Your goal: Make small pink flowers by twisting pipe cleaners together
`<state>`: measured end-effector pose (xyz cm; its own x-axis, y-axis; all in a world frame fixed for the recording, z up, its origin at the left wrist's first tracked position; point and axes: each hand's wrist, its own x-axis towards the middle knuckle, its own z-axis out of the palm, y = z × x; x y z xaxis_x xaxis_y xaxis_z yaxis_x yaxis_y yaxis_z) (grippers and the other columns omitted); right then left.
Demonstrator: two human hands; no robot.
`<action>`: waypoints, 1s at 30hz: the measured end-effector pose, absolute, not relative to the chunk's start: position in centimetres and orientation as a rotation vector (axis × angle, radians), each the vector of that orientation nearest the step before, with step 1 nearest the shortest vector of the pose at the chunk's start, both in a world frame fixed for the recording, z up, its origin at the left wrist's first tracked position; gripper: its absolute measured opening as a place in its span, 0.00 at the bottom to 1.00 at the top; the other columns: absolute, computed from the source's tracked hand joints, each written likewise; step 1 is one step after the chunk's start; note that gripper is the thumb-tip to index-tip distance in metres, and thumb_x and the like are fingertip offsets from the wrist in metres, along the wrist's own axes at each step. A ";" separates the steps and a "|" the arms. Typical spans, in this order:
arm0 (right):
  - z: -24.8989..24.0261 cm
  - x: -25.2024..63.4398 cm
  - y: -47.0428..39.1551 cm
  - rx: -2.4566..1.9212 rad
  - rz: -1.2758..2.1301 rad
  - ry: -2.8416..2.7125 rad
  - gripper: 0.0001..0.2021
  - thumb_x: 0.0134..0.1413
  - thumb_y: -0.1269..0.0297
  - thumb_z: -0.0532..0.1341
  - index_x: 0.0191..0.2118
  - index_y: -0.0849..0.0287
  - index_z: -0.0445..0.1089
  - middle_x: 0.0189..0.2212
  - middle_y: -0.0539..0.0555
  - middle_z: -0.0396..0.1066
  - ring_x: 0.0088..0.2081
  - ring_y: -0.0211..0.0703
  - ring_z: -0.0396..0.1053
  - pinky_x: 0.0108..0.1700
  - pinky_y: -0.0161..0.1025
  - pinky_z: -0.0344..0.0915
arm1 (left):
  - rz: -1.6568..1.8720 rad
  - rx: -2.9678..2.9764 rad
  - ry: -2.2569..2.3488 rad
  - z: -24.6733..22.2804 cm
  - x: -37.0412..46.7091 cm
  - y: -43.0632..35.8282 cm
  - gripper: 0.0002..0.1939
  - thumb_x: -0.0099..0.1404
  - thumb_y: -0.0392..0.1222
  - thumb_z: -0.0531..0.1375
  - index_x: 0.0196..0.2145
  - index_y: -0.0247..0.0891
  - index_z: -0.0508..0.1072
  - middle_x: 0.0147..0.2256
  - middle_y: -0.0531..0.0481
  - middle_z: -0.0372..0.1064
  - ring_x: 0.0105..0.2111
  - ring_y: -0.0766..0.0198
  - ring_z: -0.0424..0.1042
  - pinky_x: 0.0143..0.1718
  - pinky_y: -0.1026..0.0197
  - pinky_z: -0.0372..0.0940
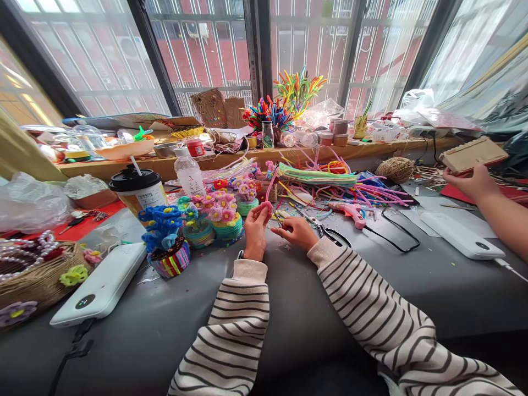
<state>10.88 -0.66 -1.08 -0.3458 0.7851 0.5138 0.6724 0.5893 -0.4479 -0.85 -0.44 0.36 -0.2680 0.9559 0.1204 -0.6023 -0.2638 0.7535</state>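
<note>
My left hand (256, 234) pinches a pink pipe cleaner (271, 187); one end is curled into a small loop at the fingertips and the rest stands upward. Just right of it, my right hand (297, 231) is closed around a thin metal tool (278, 220), whose tip points at the curled part. Its handle is mostly hidden by the fingers. Left of my left hand stand small pots of fuzzy flowers, among them pink flowers (220, 206) and blue flowers (161, 223).
Black-handled pliers (330, 231) and a pink glue gun (348, 213) lie to the right. Power banks (103, 286) (462, 235) flank the work area. Another person's hand (474, 181) holds a cardboard piece (474, 155) at far right. A cup (142, 192) and bottle (188, 173) stand left.
</note>
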 end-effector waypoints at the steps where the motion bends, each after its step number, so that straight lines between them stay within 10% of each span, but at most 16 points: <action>1: -1.1 10.9 -0.6 -1.148 0.201 -2.110 0.21 0.45 0.51 0.54 0.14 0.61 0.53 0.14 0.46 0.51 0.19 0.31 0.48 0.23 0.31 0.45 | 1.760 0.705 0.715 0.4 -0.8 -0.5 0.08 0.44 0.33 0.62 0.26 0.35 0.69 0.28 0.52 0.70 0.29 0.71 0.68 0.39 0.63 0.60; 30: -0.8 11.8 -0.3 -1.162 0.205 -2.201 0.21 0.45 0.49 0.53 0.15 0.62 0.54 0.16 0.47 0.52 0.20 0.29 0.49 0.24 0.30 0.44 | 1.752 0.763 0.745 0.2 -1.0 -0.4 0.10 0.42 0.35 0.63 0.27 0.36 0.70 0.27 0.53 0.70 0.29 0.72 0.68 0.35 0.67 0.59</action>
